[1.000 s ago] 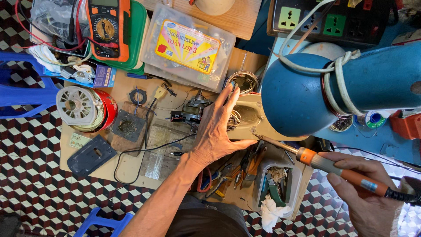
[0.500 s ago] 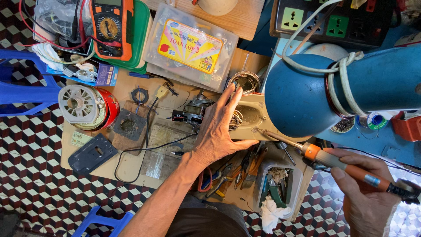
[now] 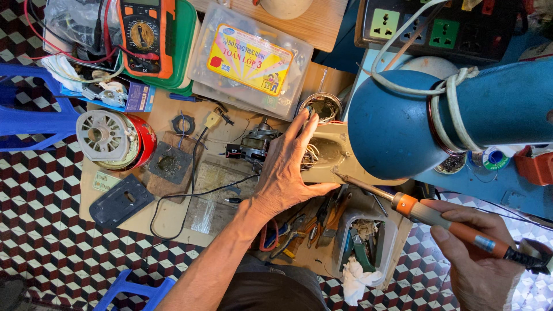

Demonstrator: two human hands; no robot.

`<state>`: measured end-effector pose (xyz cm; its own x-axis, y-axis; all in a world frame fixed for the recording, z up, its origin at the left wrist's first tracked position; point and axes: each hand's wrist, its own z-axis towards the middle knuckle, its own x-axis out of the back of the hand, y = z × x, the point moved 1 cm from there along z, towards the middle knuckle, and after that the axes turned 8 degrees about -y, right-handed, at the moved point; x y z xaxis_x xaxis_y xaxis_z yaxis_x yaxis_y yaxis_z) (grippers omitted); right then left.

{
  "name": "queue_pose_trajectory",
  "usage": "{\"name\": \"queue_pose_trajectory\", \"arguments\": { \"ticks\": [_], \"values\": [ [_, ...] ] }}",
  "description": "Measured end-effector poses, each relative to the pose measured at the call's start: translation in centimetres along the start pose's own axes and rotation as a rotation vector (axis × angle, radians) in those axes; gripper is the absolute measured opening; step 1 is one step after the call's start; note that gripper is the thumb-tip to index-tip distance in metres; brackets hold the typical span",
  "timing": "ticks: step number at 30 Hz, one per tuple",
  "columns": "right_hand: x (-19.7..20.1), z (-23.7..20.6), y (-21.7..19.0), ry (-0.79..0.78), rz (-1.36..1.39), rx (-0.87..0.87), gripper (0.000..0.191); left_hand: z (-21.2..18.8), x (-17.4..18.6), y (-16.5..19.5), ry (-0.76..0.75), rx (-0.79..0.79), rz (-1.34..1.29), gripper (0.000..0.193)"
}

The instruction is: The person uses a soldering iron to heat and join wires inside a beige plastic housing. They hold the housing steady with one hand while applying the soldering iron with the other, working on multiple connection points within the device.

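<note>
My left hand point(image 3: 286, 167) lies flat on a beige plastic fan housing point(image 3: 329, 154) with loose wires inside, fingers spread toward a small electric motor point(image 3: 253, 144). My right hand point(image 3: 478, 259) grips an orange-handled soldering iron point(image 3: 438, 219); its metal tip points left and touches the housing's lower edge, just right of my left thumb. A blue desk lamp head point(image 3: 403, 126) hangs over the housing and hides its right part.
The wooden board point(image 3: 173, 213) carries a red-and-white wire spool point(image 3: 115, 138), a dark plate point(image 3: 121, 200), a black cable, and pliers point(image 3: 299, 224). A multimeter point(image 3: 144, 34), a clear plastic box point(image 3: 250, 60) and a power strip point(image 3: 438, 26) sit behind. A tool tub point(image 3: 366, 245) stands in front.
The soldering iron's tip has moved up and left onto the housing's edge. My left hand has stayed on the housing.
</note>
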<state>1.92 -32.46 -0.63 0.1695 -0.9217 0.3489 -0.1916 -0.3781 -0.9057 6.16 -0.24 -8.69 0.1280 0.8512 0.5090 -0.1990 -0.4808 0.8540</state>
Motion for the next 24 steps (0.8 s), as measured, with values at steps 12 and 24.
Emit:
{"name": "queue_pose_trajectory", "arguments": {
  "ticks": [12,24],
  "values": [
    [0.1,0.1,-0.9,-0.017,-0.003,-0.006,0.029,0.1,0.3,0.1,-0.002,0.013,0.019,0.13],
    [-0.5,1.1,-0.4,0.009,-0.063,0.035,0.031,0.2,0.2,-0.1,-0.006,0.015,0.014,0.129]
  ]
}}
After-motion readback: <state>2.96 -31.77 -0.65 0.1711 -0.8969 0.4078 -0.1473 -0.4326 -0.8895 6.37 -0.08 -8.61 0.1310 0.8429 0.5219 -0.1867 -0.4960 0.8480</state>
